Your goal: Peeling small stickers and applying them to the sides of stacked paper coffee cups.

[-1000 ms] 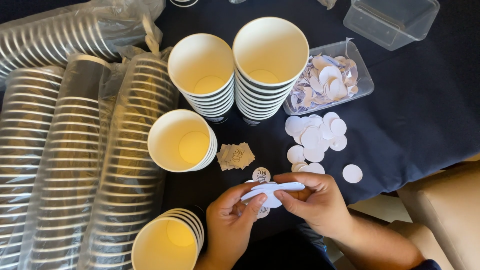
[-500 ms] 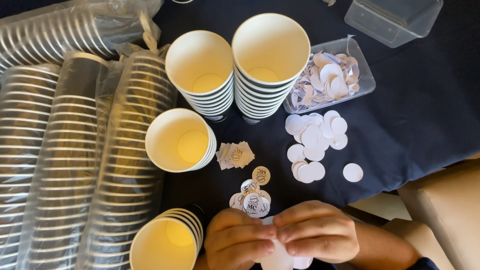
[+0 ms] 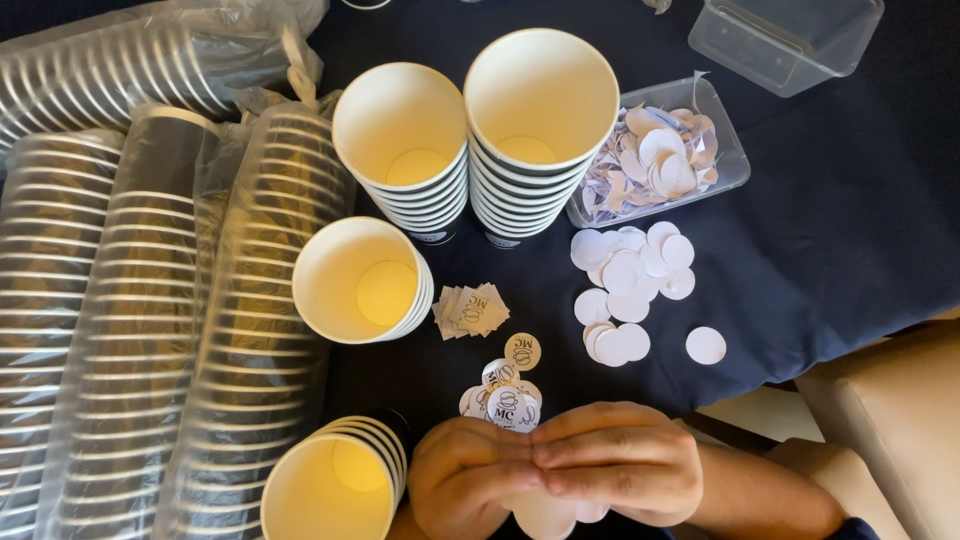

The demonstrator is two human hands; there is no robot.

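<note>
Left hand (image 3: 470, 480) and right hand (image 3: 620, 470), fingers pinched shut together on a white paper disc (image 3: 545, 515) at the counter's (image 3: 850, 250) near edge, could drop it or brush nearby stickers (image 3: 505, 395) off.

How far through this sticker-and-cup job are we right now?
Done, apparently: a heap of blank white discs on the dark cloth and more scraps in the clear tray, likely peeled backings. In hand: left hand and right hand pinch a white disc together. Left: printed round stickers, a small square stack, and sleeves of wrapped cups.
</note>
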